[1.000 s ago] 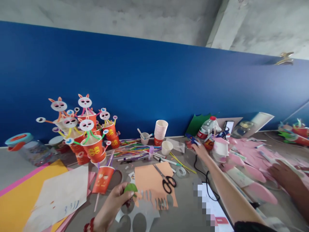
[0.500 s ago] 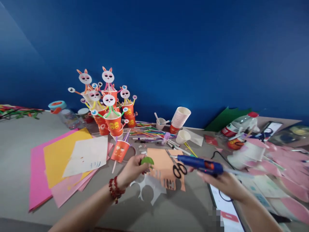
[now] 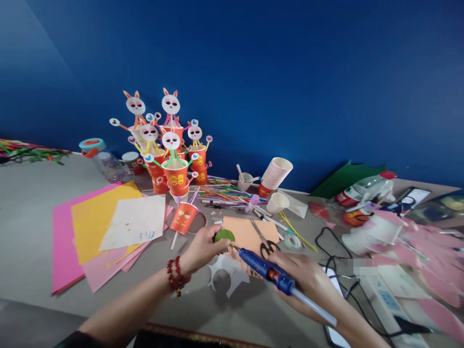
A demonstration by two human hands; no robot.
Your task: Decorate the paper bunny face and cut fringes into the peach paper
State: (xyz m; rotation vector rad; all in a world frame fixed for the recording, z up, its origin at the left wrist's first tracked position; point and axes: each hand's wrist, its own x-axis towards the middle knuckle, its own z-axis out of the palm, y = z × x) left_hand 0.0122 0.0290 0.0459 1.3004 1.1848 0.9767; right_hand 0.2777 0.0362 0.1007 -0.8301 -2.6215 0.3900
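My left hand (image 3: pixel 206 246) pinches a small green disc (image 3: pixel 224 236) between thumb and fingers. In my right hand (image 3: pixel 299 270) is a blue hot glue gun (image 3: pixel 266 268), with a clear glue stick (image 3: pixel 315 307) jutting from its rear. The gun's nozzle points left, close to the green disc; whether they touch I cannot tell. Beneath lie an orange paper sheet (image 3: pixel 237 226) with cut-outs, a pair of black-handled scissors (image 3: pixel 268 247) and a white paper scrap (image 3: pixel 230 275) with round holes.
Orange-red paper cups with rabbit figures (image 3: pixel 176 169) stand at the back left, beside coloured paper sheets (image 3: pixel 67 251). Behind my hands are a cup stack (image 3: pixel 277 171), several pens and a tape roll (image 3: pixel 292 241). Black cable (image 3: pixel 328 241), a bottle (image 3: pixel 366 188) and pink pieces (image 3: pixel 431 251) lie right.
My right hand has brought the glue gun left and down, its nozzle now near the green disc. The left hand keeps its pinch, and the whole view has shifted slightly.
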